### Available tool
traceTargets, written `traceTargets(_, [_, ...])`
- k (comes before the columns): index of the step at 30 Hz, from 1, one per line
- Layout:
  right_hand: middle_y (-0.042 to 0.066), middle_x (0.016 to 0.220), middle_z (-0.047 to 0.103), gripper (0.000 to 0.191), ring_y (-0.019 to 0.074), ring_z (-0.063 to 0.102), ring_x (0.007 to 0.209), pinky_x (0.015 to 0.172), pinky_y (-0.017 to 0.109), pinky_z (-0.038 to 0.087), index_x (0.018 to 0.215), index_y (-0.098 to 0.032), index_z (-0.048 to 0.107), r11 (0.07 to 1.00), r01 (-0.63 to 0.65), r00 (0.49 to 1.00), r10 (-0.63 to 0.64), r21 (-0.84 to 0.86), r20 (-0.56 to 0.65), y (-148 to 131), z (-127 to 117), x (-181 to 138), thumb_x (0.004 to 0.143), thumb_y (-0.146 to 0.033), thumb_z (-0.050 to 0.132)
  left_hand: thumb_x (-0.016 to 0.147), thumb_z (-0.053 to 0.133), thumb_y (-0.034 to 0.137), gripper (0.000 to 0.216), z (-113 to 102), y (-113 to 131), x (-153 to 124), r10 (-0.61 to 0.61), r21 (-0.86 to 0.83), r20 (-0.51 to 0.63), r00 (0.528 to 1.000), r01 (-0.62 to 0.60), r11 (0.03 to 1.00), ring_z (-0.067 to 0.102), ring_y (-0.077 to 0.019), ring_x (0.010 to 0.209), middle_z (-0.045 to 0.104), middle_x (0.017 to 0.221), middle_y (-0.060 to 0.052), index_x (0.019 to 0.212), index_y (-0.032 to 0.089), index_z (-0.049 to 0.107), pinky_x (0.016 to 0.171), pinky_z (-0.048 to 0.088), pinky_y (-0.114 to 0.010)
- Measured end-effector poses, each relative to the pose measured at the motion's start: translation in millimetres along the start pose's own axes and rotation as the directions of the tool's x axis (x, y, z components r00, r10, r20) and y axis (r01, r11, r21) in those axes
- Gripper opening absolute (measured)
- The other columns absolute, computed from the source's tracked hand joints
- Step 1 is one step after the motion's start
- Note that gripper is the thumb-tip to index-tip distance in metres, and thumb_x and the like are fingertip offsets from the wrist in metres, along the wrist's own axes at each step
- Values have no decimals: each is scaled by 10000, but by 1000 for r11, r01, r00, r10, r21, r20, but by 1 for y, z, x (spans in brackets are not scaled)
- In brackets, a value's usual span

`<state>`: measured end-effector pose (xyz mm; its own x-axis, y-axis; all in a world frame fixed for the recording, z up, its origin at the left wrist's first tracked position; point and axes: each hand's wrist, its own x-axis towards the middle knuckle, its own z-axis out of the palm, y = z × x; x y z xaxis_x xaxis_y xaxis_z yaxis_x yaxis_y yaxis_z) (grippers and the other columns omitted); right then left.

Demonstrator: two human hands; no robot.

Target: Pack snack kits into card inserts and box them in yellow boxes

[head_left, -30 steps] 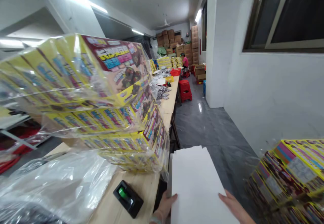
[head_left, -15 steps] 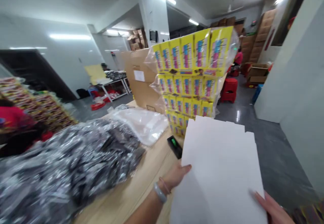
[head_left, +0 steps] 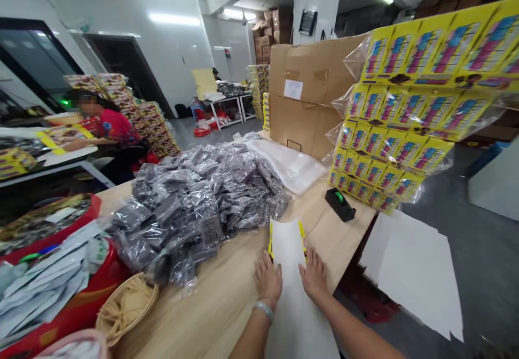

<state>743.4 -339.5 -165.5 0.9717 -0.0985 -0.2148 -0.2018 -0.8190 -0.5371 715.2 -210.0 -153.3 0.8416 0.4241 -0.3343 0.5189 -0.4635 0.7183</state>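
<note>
A long white card [head_left: 287, 245] with raised yellow printed edges lies on the wooden table in front of me. My left hand [head_left: 268, 280] rests along its left edge, palm down, fingers stretched forward and thumb on the white face. On the opposite edge my right hand [head_left: 313, 275] lies in the same way, fingers spread and thumb inward. Both hands touch the card; neither is wrapped round it. To the right, a stack of white cards [head_left: 413, 267] sits lower than the tabletop, beyond the table edge.
A heap of grey items in clear bags [head_left: 203, 191] covers the table's left. A black tape dispenser [head_left: 340, 205] stands near bagged yellow boxes [head_left: 405, 115] and a large carton [head_left: 312, 115]. At left are a red tub [head_left: 77, 316] and a basket [head_left: 127, 307]; a person [head_left: 117, 126] sits beyond.
The stack of white cards has left my hands and now lies at the right. Both hands have moved onto a single card on the table. My view has turned left and down.
</note>
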Motion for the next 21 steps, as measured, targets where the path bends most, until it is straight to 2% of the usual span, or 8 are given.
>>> traceTargets(3, [146, 1373, 207, 591, 291, 133, 1263, 997, 510, 56, 1295, -43, 282, 951, 23, 999, -33, -309, -27, 12, 26, -1, 796, -347, 373, 741, 390, 343, 666, 21, -28, 2, 141, 460, -60, 988, -98, 882, 46, -277, 1284, 166, 1384, -170, 1292, 2, 236, 1031, 31, -425])
traceTargets(6, [150, 1356, 255, 577, 309, 185, 1241, 981, 505, 120, 1282, -56, 320, 917, 63, 997, -73, -393, -10, 17, 20, 13, 796, -360, 389, 745, 401, 357, 629, 13, -29, 6, 170, 583, -18, 985, -128, 803, 123, -297, 1270, 226, 1364, -183, 1261, 9, 312, 1019, 106, -423])
traceTargets(9, [158, 1217, 445, 504, 276, 408, 1099, 887, 407, 315, 1273, -100, 349, 949, 107, 993, -88, -297, 79, 13, -6, 52, 815, -310, 346, 779, 344, 263, 432, -9, -5, 31, 116, 516, 93, 989, -148, 844, 401, -276, 1124, 480, 1184, -192, 1126, 41, 476, 924, 285, -367])
traceTargets(12, [135, 1139, 491, 485, 218, 525, 944, 757, 314, 394, 1297, -151, 309, 971, 108, 977, -64, -215, 203, 7, -26, 101, 815, -177, 266, 784, 297, 172, 433, -17, 24, 70, 41, 435, 184, 982, -119, 893, 571, -213, 857, 617, 938, -152, 1190, 64, 401, 746, 389, -288])
traceTargets(14, [127, 1158, 468, 514, 216, 538, 916, 723, 304, 398, 1300, -171, 305, 965, 121, 965, -58, -233, 257, 3, -29, 125, 790, -129, 265, 771, 307, 137, 552, -13, 36, 92, 9, 407, 202, 979, -92, 909, 588, -204, 810, 628, 923, -147, 1307, 64, 195, 694, 396, -271])
traceTargets(16, [132, 1166, 456, 532, 222, 545, 900, 708, 307, 399, 1298, -171, 308, 961, 114, 962, -43, -253, 269, 1, -28, 140, 771, -114, 276, 774, 326, 145, 619, -7, 44, 106, 34, 337, 186, 982, -97, 937, 561, -209, 908, 576, 1053, -176, 1333, 59, 76, 731, 386, -265])
traceTargets(19, [127, 1185, 453, 551, 212, 531, 943, 748, 298, 393, 1301, -173, 301, 980, 56, 967, -6, -190, 255, 4, -21, 153, 753, -113, 301, 755, 376, 144, 649, -1, 54, 115, 120, 196, 155, 980, -150, 969, 495, -199, 1028, 483, 1189, -172, 1336, 85, 93, 809, 352, -238])
traceTargets(21, [90, 1203, 458, 526, 190, 486, 1024, 820, 282, 370, 1259, -185, 371, 998, 50, 970, -38, -44, 241, 11, -16, 160, 740, -120, 316, 733, 390, 109, 620, -2, 62, 119, 115, 121, 174, 978, -137, 983, 529, -199, 961, 559, 1075, -155, 1318, 103, 186, 799, 354, -247])
